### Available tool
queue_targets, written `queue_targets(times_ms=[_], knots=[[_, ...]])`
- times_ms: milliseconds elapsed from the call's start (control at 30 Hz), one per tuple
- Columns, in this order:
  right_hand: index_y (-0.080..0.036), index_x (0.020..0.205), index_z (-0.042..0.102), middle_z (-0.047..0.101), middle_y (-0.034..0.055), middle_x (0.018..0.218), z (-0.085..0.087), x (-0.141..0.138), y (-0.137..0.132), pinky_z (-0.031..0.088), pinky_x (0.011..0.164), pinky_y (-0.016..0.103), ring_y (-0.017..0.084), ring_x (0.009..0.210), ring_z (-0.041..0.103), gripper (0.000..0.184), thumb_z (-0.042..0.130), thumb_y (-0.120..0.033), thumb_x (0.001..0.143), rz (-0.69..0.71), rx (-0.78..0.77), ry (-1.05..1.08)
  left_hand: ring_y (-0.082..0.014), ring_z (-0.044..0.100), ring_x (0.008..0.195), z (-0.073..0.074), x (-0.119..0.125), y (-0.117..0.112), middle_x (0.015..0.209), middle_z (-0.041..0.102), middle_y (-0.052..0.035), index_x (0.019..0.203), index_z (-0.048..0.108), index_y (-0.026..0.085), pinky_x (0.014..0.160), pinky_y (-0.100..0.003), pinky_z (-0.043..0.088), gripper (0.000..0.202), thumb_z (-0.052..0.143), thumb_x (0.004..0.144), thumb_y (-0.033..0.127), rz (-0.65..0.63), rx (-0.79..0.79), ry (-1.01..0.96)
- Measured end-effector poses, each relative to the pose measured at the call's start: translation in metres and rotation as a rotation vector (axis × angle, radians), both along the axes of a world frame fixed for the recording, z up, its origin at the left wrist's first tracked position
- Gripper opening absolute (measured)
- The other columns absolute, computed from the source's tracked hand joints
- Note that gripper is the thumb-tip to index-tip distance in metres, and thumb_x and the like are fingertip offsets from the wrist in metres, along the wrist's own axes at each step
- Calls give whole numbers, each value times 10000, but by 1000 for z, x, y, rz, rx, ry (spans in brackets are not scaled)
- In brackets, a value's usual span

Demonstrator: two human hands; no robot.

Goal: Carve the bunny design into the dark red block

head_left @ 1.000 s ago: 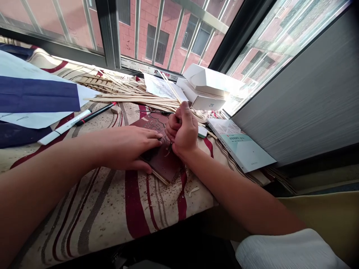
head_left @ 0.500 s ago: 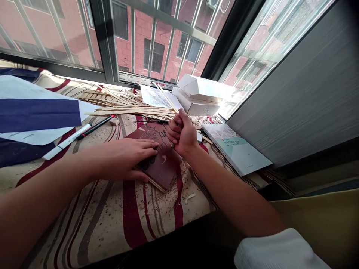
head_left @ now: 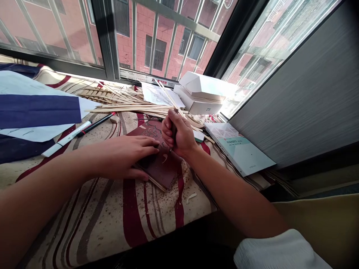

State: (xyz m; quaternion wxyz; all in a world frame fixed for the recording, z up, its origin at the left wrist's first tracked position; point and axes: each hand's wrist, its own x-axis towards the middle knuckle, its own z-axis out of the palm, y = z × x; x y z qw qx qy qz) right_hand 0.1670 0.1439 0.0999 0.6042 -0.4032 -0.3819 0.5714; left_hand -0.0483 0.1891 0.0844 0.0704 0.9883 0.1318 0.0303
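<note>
The right hand (head_left: 178, 136) is closed in a tight fist around a small carving knife (head_left: 174, 130), its tip down on a dark red board (head_left: 162, 170). The left hand (head_left: 126, 157) lies open, fingers spread, holding that board flat on a striped cloth (head_left: 112, 216), just near of a pile of bamboo strips (head_left: 131, 108).

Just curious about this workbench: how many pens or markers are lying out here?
2. A white marker and a black pen lie side by side on the striped cloth, beyond the left hand. More could be hidden under the papers.
</note>
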Motion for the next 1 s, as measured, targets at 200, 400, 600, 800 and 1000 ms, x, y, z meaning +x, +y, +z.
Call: queue_targets(times_ms=[200,400,600,800,1000], knots=[[-285,752,388,342,-128,532,-8,-15,3,217,356,217,64,383,260,697,871,-691,1048,-96,42,19,-440,668,1623,-3,-1,2,1770,685,-217,1680,734,222,1410,-531,512,804,915,1036,668,-23,6,-48],[-287,776,364,323,-122,565,-12,-15,7,214,360,233,66,398,253,668,848,-629,1083,-243,35,18,-497,553,1721,-11,-7,14,1847,610,-215,1764,671,322,1433,-622,467,919,858,1017,825,20,11,-26],[-293,766,350,349,-118,569,-18,-14,7,214,373,252,73,416,264,704,890,-656,1035,-327,70,-28,-476,614,1682,-11,-20,29,1866,591,-218,1780,651,283,1367,-541,553,915,840,1043,791,72,42,6],[-298,761,338,362,-112,565,-21,-16,11,206,380,259,75,431,267,705,881,-658,1030,-373,71,-44,-429,749,1533,-10,-23,28,1746,715,-211,1580,834,271,1249,-465,647,704,849,1042,726,83,142,26],[-298,757,325,330,-104,568,-25,-17,15,225,395,259,85,444,281,672,846,-589,1066,-375,81,-18,-413,800,1421,-9,-18,27,1658,779,-182,1509,866,277,1209,-489,664,618,834,1041,681,77,142,-26]])
